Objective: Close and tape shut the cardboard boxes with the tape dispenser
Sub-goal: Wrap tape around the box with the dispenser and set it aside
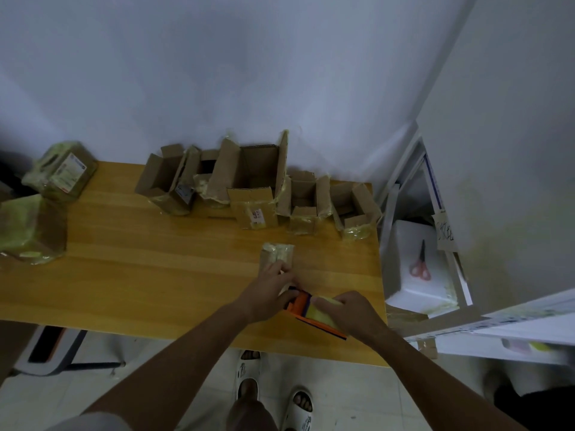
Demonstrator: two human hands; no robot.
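Head view shows a person standing at a wooden table (124, 275) that is pushed against a pale wall. Near the front right part of the table lies a small cardboard box (277, 252), closed and covered with yellowish tape. The left hand (270, 289) rests on the near end of this box, with the fingers curled over its edge. Just beside it, the right hand (348, 312) grips the tape dispenser (306, 309), which is orange with a dark edge and carries a yellowish roll of tape. The fingers of the right hand are wrapped over the roll. The two hands are close together, almost touching, and the dispenser sits between them at the near end of the small box.

Along the back of the table a row of open boxes (255, 181) stands with the flaps up; the tallest one is in the middle. On the far left of the table there are two taped boxes (46, 206), already closed. To the right of the table, lower down, a pair of scissors (420, 265) with red handles lies on a white surface. Under the table edge I see the feet of the person in white slippers (298, 409) on a tiled floor.
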